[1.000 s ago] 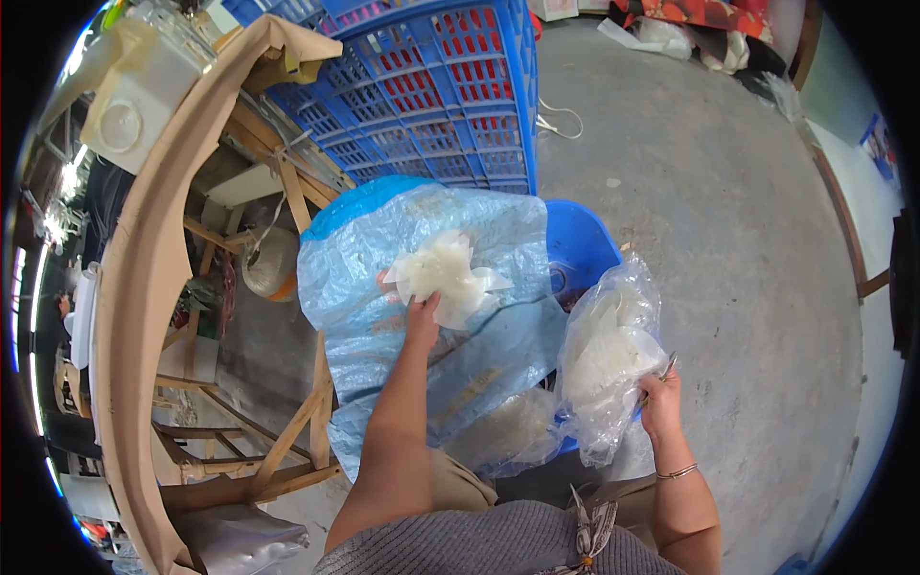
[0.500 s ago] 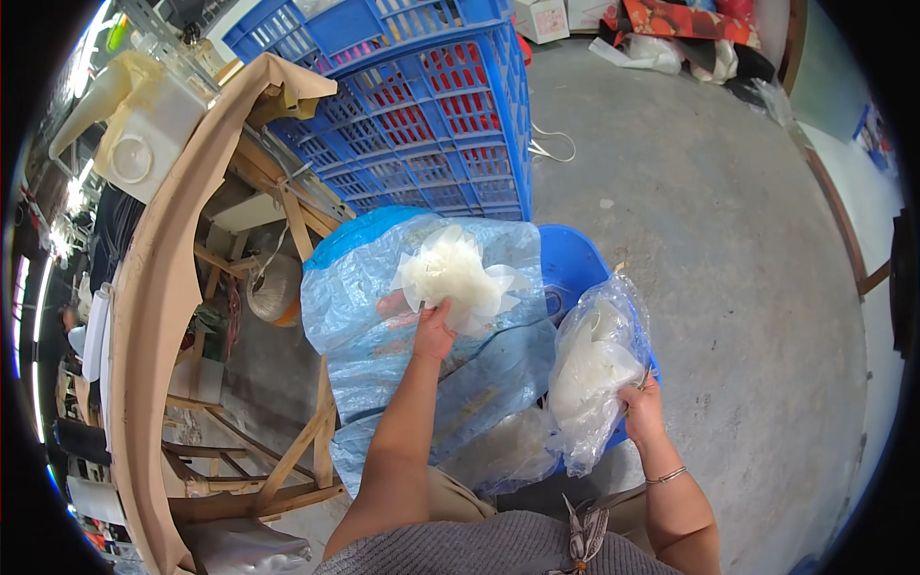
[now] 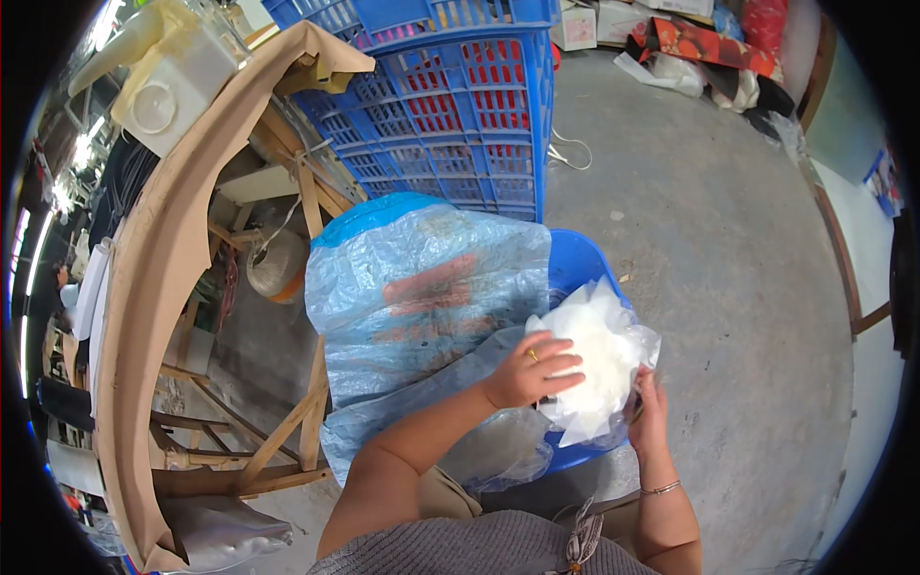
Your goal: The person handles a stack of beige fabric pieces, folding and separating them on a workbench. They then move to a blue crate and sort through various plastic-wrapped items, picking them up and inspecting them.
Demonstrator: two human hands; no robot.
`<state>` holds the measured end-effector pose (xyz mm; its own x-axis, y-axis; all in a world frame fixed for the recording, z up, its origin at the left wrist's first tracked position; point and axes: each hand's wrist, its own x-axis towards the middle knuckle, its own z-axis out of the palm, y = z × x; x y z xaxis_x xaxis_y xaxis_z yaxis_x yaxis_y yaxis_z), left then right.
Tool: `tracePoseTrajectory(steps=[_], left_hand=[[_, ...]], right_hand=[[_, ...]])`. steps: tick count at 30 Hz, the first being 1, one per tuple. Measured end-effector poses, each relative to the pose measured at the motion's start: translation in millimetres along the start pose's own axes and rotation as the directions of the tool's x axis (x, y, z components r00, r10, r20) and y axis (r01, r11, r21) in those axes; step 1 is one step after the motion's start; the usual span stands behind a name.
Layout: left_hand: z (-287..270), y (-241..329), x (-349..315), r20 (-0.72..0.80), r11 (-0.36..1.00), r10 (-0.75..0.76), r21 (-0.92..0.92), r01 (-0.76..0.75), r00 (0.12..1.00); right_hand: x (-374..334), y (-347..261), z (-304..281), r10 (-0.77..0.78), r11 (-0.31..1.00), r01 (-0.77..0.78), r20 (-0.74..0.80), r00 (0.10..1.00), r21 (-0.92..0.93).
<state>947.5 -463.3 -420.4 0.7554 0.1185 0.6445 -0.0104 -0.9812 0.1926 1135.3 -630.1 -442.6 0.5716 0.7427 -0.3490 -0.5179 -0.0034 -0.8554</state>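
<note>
A bunch of thin, translucent white petal-shaped pieces [image 3: 602, 350] lies over a clear plastic bag [image 3: 648, 341]. My left hand [image 3: 537, 370] rests against the near left side of the white pieces, its fingers spread and stretched out. On the other side, my right hand [image 3: 650, 407] is closed around the edge of the bag, its fingertips partly hidden. Beneath both is a blue plastic tub [image 3: 578, 251]. A light blue woven sack [image 3: 383, 287] with faded red print spreads to the left of the tub. More clear plastic [image 3: 503, 450] lies near my lap.
Stacked blue slatted crates [image 3: 450, 125] stand just beyond the sack. To the left runs a table edge covered in brown paper [image 3: 158, 278], over wooden legs [image 3: 311, 412]. A white cord [image 3: 572, 153] loops on the grey floor [image 3: 728, 287]. Boxes and bags [image 3: 704, 48] lie far right.
My left hand has moved right with the white pieces, from over the sack onto the bag. Its fingers have spread. My right hand stays at the bag, and the view has shifted slightly.
</note>
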Motion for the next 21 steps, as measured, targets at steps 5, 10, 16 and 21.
tracePoseTrajectory(steps=[5, 10, 16, 21], left_hand=[[-6, -10, -1, 0.137, 0.974, 0.202, 0.073, -0.213, 0.97], [-115, -209, -56, -0.284, 0.446, -0.605, 0.653, 0.612, 0.744], [-216, -275, -170, 0.092, 0.014, -0.996, 0.019, 1.0, 0.013], [-124, -71, -93, 0.733, 0.751, -0.446, -0.006, 0.661, 0.513]], right_hand=[[2, 3, 7, 0.167, 0.985, -0.169, 0.077, 0.983, 0.022], [0, 3, -11, 0.119, 0.992, -0.12, 0.013, 0.993, 0.043], [7, 2, -10, 0.108, 0.993, -0.111, 0.057, 0.992, 0.041], [14, 3, -13, 0.079, 0.994, -0.077, -0.023, 0.997, 0.078]])
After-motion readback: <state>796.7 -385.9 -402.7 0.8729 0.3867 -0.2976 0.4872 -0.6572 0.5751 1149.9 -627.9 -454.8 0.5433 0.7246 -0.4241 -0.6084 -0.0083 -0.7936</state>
